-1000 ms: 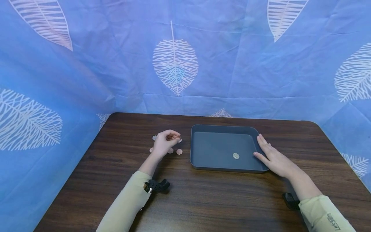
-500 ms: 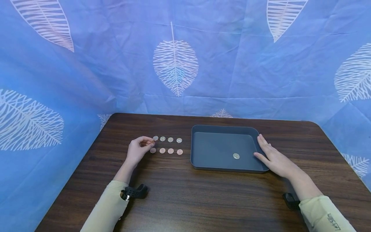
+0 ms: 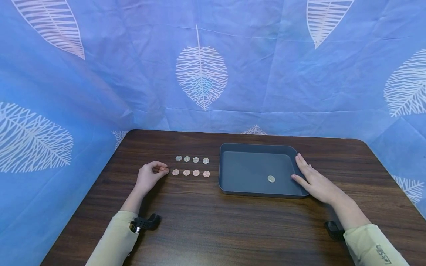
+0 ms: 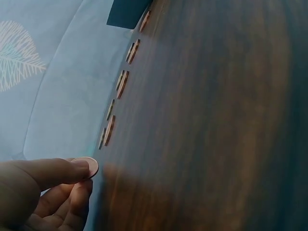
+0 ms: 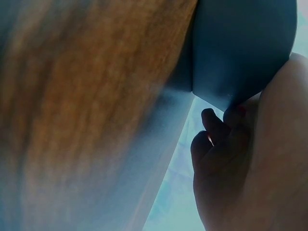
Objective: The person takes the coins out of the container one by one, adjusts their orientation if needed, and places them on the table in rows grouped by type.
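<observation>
My left hand (image 3: 149, 176) pinches a copper-coloured coin (image 4: 91, 166) between thumb and fingertips, just left of two rows of coins. In the far row lie silvery coins (image 3: 187, 159); the near row holds copper-toned coins (image 3: 186, 172). To their right stands a dark grey rectangular tray (image 3: 246, 190) with one silvery coin (image 3: 271, 179) lying flat inside. Against the tray's right side rests my right hand (image 3: 317, 184), fingers extended along the rim and thumb over its edge. The right wrist view shows only the tray's outer wall (image 5: 240, 48) beside that hand.
Everything lies on a dark wood-grain table (image 3: 233, 229) with rounded far corners. A blue cloth (image 3: 256, 74) printed with white leaves hangs behind and at both sides. Each wrist wears a black strap (image 3: 146, 221).
My left hand has moved left from the right end of the coin rows to just past their left end, uncovering the coins. The right hand and tray have stayed put.
</observation>
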`<state>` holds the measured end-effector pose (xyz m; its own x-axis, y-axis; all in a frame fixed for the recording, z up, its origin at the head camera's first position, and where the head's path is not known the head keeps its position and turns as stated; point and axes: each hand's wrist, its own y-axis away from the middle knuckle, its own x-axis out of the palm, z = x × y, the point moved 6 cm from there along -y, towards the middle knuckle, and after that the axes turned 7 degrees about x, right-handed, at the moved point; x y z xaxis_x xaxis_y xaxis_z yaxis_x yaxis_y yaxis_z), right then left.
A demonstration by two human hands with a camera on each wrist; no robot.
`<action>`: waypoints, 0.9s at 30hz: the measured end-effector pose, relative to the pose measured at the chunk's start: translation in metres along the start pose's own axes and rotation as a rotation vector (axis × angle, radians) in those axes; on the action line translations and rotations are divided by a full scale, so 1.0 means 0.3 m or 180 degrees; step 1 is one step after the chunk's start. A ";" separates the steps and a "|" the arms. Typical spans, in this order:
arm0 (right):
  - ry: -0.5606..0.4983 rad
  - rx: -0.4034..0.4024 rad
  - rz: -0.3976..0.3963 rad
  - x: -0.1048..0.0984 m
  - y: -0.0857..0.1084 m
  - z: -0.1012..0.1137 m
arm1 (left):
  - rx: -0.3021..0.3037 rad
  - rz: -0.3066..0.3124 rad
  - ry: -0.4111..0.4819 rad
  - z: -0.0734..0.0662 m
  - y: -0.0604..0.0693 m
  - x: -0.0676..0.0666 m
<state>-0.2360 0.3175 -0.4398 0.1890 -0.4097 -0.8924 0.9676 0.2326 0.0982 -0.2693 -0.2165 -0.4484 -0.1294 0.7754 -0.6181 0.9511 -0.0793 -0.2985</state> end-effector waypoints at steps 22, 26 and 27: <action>-0.0022 -0.0002 0.0031 0.002 -0.003 0.002 | -0.0079 0.0132 -0.0512 -0.020 -0.002 -0.001; -0.0028 -0.0011 0.0029 0.003 -0.001 0.001 | -0.0108 0.0129 -0.0524 -0.020 -0.002 -0.001; -0.0032 -0.0011 0.0025 0.003 0.000 0.001 | -0.0113 0.0128 -0.0524 -0.019 -0.001 -0.001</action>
<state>-0.2357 0.3170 -0.4406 0.1983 -0.4166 -0.8872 0.9655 0.2389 0.1036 -0.2681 -0.2132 -0.4439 -0.1324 0.6587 -0.7407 0.9654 -0.0837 -0.2470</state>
